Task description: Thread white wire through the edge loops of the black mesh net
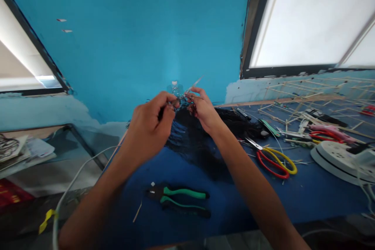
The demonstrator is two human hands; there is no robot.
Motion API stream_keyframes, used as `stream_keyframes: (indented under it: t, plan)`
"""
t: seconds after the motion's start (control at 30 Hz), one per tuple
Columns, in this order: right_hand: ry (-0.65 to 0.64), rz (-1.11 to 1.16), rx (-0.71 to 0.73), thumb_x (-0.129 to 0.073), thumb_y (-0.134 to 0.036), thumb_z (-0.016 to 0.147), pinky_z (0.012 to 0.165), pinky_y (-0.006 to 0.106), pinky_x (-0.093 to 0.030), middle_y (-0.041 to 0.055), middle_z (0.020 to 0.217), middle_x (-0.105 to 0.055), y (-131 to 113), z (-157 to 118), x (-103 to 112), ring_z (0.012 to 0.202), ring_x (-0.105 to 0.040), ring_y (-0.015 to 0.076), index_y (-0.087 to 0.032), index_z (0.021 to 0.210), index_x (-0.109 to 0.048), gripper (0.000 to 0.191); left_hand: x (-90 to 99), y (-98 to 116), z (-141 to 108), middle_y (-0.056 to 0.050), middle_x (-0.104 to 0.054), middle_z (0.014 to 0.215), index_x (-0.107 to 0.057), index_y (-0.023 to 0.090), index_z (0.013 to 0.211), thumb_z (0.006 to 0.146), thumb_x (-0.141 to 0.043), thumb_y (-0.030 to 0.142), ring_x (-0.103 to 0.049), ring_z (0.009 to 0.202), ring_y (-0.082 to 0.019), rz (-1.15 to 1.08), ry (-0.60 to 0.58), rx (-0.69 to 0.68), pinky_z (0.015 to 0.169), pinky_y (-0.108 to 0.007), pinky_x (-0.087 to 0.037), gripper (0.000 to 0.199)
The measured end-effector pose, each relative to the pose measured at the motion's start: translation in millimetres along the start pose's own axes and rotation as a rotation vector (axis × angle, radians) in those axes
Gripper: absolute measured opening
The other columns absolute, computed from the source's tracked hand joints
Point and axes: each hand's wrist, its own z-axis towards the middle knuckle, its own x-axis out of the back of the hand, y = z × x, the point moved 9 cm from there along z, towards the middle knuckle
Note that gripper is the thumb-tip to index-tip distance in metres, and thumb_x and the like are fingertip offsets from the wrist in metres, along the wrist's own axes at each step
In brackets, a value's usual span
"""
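My left hand (154, 121) is closed in a pinch, thumb against the bent forefinger, at the top of a mass of black hair-like strands (190, 129). What sits between those fingertips is small, dark and blurred. Close beside it, my right hand (203, 109) has its fingers closed around a thin pale pointed stick (195, 84), which slants up and to the right. A thinner brownish piece also crosses those fingers. The black strands spread below both hands over the blue tabletop (181, 172).
Green-handled pliers (181, 199) lie near the front edge. Right of my arm are scissors (272, 160) with red and yellow handles, a green-handled cutter (269, 128), a white round device (342, 162) and a thin stick frame (316, 90). A clear bottle (175, 88) stands behind my hands.
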Motion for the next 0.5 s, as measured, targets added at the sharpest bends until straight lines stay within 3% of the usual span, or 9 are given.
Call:
stream_keyframes:
  t: [0.1,0.2,0.33,0.43,0.5]
  plan:
    - [0.015,-0.049,0.01,-0.075,-0.039,0.079,0.052,0.022,-0.03,-0.0053,0.079,-0.053,1,2,2,0.06,-0.043,0.0085,-0.024,0.112,-0.055,0.041,0.2,-23,13,-0.003,-0.07,0.098,-0.066,0.017,0.096,0.101,-0.045,0.024,-0.063,0.084,-0.014,-0.097,0.116,0.016,0.077,-0.028,-0.046,0.022]
    - [-0.09,-0.075,-0.03,-0.073,-0.036,0.08,0.054,0.022,-0.03,-0.0064,0.072,-0.049,6,0,-2,0.06,-0.043,0.0081,-0.021,0.1,-0.059,0.028,-17.0,-48,4,-0.006,-0.067,0.105,-0.063,0.016,0.097,0.102,-0.045,0.026,-0.062,0.093,-0.016,-0.217,0.075,0.078,0.083,-0.028,-0.048,0.022]
    - [-0.286,-0.101,0.013,-0.078,-0.028,0.075,0.057,0.023,-0.032,-0.0078,0.071,-0.05,13,-15,-5,0.061,-0.045,0.0082,-0.02,0.104,-0.06,0.035,-45.0,-69,-53,-0.001,-0.06,0.091,-0.055,0.02,0.107,0.105,-0.043,0.034,-0.055,0.079,-0.014,-0.341,-0.066,0.243,0.075,-0.028,-0.047,0.018]
    - [-0.382,-0.251,0.071,-0.078,-0.022,0.074,0.069,0.025,-0.043,-0.0055,0.08,-0.053,23,-35,1,0.07,-0.052,0.0095,-0.02,0.105,-0.062,0.035,-69.4,-64,-105,0.001,-0.056,0.079,-0.049,0.023,0.103,0.106,-0.037,0.036,-0.055,0.071,-0.015,-0.322,-0.289,0.34,0.068,-0.029,-0.048,0.018]
    - [-0.424,-0.325,0.067,-0.077,-0.018,0.074,0.076,0.027,-0.047,-0.0025,0.092,-0.055,34,-50,8,0.078,-0.056,0.0103,-0.022,0.108,-0.063,0.037,-82.0,-53,-131,0.001,-0.056,0.078,-0.046,0.026,0.1,0.105,-0.035,0.037,-0.056,0.068,-0.016,-0.263,-0.424,0.327,0.063,-0.031,-0.048,0.016]
